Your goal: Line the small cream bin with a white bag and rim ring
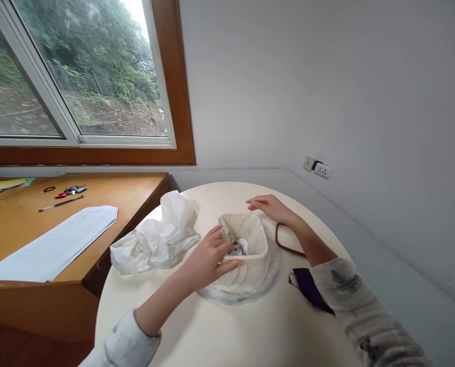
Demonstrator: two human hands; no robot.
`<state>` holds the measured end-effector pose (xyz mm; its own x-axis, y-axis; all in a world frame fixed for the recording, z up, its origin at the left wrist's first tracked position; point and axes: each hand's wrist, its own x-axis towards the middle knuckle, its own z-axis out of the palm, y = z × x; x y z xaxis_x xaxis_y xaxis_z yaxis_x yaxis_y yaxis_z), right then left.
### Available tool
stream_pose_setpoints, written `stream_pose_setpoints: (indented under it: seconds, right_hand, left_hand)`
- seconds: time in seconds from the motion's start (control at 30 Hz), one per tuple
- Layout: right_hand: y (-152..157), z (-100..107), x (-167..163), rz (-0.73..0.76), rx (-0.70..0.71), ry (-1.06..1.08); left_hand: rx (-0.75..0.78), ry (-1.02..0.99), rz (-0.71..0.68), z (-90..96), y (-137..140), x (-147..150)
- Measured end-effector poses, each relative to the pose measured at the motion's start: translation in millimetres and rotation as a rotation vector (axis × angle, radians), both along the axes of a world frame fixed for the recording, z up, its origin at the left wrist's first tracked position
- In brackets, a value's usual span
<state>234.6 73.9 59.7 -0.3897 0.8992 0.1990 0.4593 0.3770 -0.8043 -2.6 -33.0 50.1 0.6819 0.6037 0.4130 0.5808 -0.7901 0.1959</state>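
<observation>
A small trash bin (246, 278) stands on a round table, lined with a thin whitish bag (256, 237) whose edge is folded over the rim and spreads around the base. Crumpled paper scraps (243, 246) lie inside. My left hand (211, 253) is at the bin's front left corner, fingers over the rim and thumb along the outside. Past the far right corner, my right hand (270, 206) is in the air with its fingers stretched out, holding nothing. A brown rectangular ring (284, 247) lies under my right forearm, which partly hides it.
Another crumpled whitish plastic bag (154, 239) lies at the table's left. Dark purple cloth (311, 290) is partly under my right sleeve. A wooden desk (135, 191) adjoins at left, with paper sheets (59, 242), a pen (61, 203) and keys (72, 190). The wall has a socket (323, 169).
</observation>
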Motion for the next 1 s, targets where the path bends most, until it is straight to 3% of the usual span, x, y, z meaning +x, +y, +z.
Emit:
stream_pose_setpoints:
  seconds: [0.1, 0.2, 0.43, 0.73, 0.87, 1.0]
  right_hand:
    - [-7, -11, 44, -0.094, -0.049, -0.141]
    - [-20, -25, 87, -0.145, -0.192, -0.506]
    - [-57, -59, 135, -0.120, -0.351, -0.726]
    - [-74, -81, 131, -0.217, -0.188, -0.623]
    - [-75, -76, 132, -0.271, -0.145, -0.571]
    - [-73, -57, 129, -0.378, -0.107, -0.399]
  left_hand:
    - [0.016, -0.022, -0.002, -3.1, 0, 1]
    - [0.031, -0.040, -0.004, -5.7, 1, 2]
    - [0.044, -0.088, 0.004, -6.4, 1, 6]
    - [0.037, -0.142, 0.042, -11.2, 0, 9]
    - [-0.019, -0.134, 0.029, -6.2, -3, 9]
    - [-0.118, -0.161, 0.027, 0.9, -7, 7]
